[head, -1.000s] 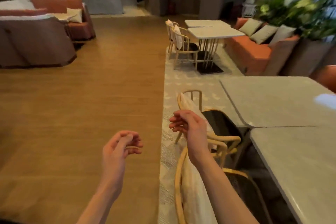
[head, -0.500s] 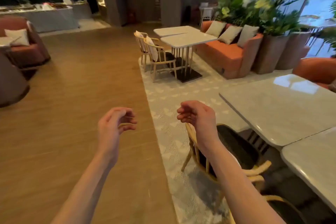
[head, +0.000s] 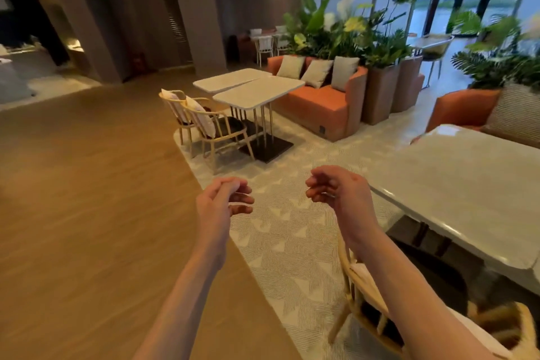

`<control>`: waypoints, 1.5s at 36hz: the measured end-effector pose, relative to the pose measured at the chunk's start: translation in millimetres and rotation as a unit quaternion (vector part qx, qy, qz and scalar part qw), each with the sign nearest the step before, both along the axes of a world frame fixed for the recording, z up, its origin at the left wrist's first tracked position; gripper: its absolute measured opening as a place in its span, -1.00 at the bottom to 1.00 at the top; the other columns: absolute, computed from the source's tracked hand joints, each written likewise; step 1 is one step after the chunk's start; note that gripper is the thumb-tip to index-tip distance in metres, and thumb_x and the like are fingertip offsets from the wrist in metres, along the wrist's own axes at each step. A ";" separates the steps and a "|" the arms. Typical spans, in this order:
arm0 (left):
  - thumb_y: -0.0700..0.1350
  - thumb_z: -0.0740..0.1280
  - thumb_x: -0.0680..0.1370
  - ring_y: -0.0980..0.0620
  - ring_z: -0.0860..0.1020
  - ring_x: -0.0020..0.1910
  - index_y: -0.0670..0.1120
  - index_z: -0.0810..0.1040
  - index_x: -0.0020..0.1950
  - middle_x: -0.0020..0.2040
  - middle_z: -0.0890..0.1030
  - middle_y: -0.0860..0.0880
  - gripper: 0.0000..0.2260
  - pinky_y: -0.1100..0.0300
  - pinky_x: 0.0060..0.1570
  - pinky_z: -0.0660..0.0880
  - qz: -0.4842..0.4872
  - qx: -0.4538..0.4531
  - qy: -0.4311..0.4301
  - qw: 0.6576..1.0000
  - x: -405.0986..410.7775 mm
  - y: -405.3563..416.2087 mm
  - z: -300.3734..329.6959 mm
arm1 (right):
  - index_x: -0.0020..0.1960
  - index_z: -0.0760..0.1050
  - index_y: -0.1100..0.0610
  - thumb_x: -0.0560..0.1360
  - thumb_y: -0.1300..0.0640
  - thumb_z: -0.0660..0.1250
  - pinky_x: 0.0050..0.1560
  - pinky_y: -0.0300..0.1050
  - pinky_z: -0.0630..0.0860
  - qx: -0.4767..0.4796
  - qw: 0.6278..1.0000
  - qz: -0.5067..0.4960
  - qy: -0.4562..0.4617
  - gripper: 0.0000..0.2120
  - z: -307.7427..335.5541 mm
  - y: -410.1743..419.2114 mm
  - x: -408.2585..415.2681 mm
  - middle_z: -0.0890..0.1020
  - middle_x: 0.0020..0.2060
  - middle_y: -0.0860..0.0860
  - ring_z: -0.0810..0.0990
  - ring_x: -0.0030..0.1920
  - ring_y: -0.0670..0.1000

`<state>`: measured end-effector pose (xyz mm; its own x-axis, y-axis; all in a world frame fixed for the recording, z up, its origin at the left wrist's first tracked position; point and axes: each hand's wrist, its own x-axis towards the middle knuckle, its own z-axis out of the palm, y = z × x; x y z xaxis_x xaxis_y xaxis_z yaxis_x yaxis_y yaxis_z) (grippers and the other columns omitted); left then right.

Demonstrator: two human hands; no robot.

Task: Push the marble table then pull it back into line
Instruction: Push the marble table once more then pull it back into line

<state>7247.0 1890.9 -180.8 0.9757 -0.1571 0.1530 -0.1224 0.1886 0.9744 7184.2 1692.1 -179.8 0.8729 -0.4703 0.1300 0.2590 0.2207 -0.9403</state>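
Two bare hands hang in the air, the left hand and the right hand, each grip loosely curled and holding nothing. The pale grey polished marble desk with rounded corners stands at the right, near the right hand but apart. Two more white marble desks stand further away beside two wooden chairs and one orange sofa carrying three grey cushions.

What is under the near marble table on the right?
Under the near marble table, dark upright legs show below its front edge, with a wooden chair pushed in beside them. The table's base and the floor further back are hidden by the tabletop.
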 end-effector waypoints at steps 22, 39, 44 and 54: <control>-0.20 0.26 0.63 -0.07 0.64 -0.22 -0.04 0.71 -0.19 -0.19 0.69 -0.14 -0.70 0.10 -0.26 0.59 0.025 -0.034 0.035 0.998 499.4 -87.8 -11.3 | -0.11 0.67 0.23 0.57 0.20 0.27 -0.24 -0.12 0.56 0.008 1.000 0.017 0.020 -0.78 -14.0 -70.0 522.1 0.68 -0.26 0.15 0.62 -0.29 0.05; -0.11 0.22 0.63 0.16 0.69 -0.05 -0.11 0.75 -0.34 -0.18 0.76 -0.04 -0.57 0.14 0.09 0.52 -0.018 0.017 0.090 0.996 893.2 -211.3 -62.2 | -0.38 0.70 0.20 0.66 0.09 0.15 -0.11 -0.14 0.55 -0.079 0.991 -0.028 0.102 -0.46 -55.1 -159.4 900.3 0.77 -0.20 0.09 0.72 -0.13 0.04; -0.12 0.23 0.63 0.10 0.70 -0.07 -0.14 0.74 -0.36 -0.14 0.76 -0.03 -0.57 0.04 0.16 0.52 -0.057 0.052 0.114 0.991 994.8 -257.2 -62.7 | -0.42 0.67 0.24 0.64 0.16 0.17 -0.17 -0.15 0.58 -0.056 0.989 -0.053 0.125 -0.47 -50.9 -198.4 982.5 0.77 -0.20 0.12 0.72 -0.19 0.01; -0.03 0.18 0.68 -0.10 0.72 -0.17 -0.18 0.76 -0.26 -0.16 0.76 -0.13 -0.52 0.15 -0.13 0.61 -0.045 0.057 0.162 0.984 1163.1 -365.9 -99.4 | -0.27 0.75 0.14 0.68 0.03 0.12 -0.15 -0.13 0.60 -0.040 0.981 -0.031 0.187 -0.47 -92.9 -307.9 1157.9 0.76 -0.22 0.14 0.72 -0.21 0.05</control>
